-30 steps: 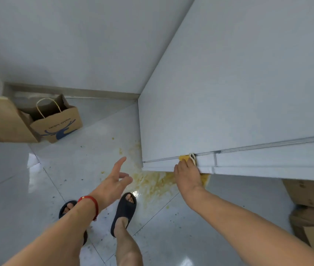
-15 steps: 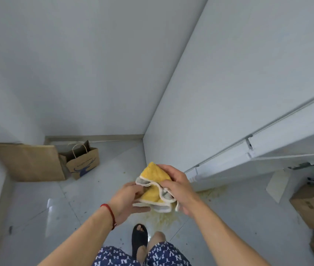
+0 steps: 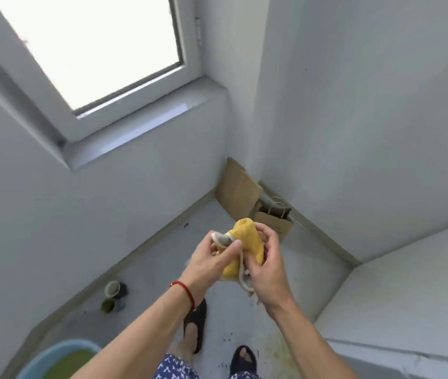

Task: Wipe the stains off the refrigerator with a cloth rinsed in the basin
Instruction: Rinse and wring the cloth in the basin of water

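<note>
Item: yellow cloth (image 3: 247,243), bunched at chest height, your left hand (image 3: 208,262) pinching its white hem and your right hand (image 3: 268,265) curled round its body. Blue basin (image 3: 53,354) sits on the floor (image 3: 162,258) at its lower-left edge, water already greenish-yellow. Risk: rinsing there likely reloads the cloth, smearing the refrigerator (image 3: 398,294) at right; a loose grip may drip onto the floor.

The cloth (image 3: 247,242) is yellow with a white edge. The basin (image 3: 53,351) is light blue with green water. The wrist string (image 3: 186,289) is red. The bag (image 3: 275,222) is brown. The slippers (image 3: 195,321) are black.
</note>
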Demonstrator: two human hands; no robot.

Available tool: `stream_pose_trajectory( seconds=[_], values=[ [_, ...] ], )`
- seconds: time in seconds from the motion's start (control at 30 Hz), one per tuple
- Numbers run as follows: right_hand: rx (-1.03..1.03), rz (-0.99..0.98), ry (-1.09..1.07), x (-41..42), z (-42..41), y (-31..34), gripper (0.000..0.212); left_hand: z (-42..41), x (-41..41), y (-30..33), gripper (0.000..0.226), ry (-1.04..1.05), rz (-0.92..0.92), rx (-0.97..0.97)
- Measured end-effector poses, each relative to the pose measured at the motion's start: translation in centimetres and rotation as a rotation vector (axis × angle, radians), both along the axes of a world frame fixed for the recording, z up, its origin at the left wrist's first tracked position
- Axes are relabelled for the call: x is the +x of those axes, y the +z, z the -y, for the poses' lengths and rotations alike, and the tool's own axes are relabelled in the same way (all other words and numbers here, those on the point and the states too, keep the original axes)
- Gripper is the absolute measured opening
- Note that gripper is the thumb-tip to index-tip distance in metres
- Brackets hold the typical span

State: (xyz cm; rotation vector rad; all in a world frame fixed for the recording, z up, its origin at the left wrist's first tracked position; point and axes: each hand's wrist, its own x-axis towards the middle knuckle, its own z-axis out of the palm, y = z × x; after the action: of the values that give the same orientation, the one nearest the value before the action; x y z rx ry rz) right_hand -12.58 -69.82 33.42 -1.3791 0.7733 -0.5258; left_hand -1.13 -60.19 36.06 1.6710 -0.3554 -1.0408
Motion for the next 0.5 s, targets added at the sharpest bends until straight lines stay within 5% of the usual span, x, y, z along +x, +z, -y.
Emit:
stream_pose_trajectory(
  seconds=[0.13, 0.23, 0.4, 0.5],
  values=[
    [0.010, 0.058, 0.315, 3.5, -6.2, 1.1, 0.045, -8.5, 1.1, 0.8, 0.035, 0.285, 0.098, -0.084],
    [0.289, 0.061, 0.474, 6.1, -11.4, 1.3, 0.043, -16.9, 1.4, 1.4, 0.034, 0.500, 0.180, -0.117],
    [0.473, -0.430, 0.856, 11.1, -22.5, -0.6, 0.055, -30.7, 0.6, 0.6, 0.031, 0.639, 0.185, -0.160],
    [0.696, -0.488, 1.004, 13.3, -30.6, -2.6, 0.067, -39.2, -0.6, -0.6, 0.033, 0.781, 0.156, -0.207]
  ],
)
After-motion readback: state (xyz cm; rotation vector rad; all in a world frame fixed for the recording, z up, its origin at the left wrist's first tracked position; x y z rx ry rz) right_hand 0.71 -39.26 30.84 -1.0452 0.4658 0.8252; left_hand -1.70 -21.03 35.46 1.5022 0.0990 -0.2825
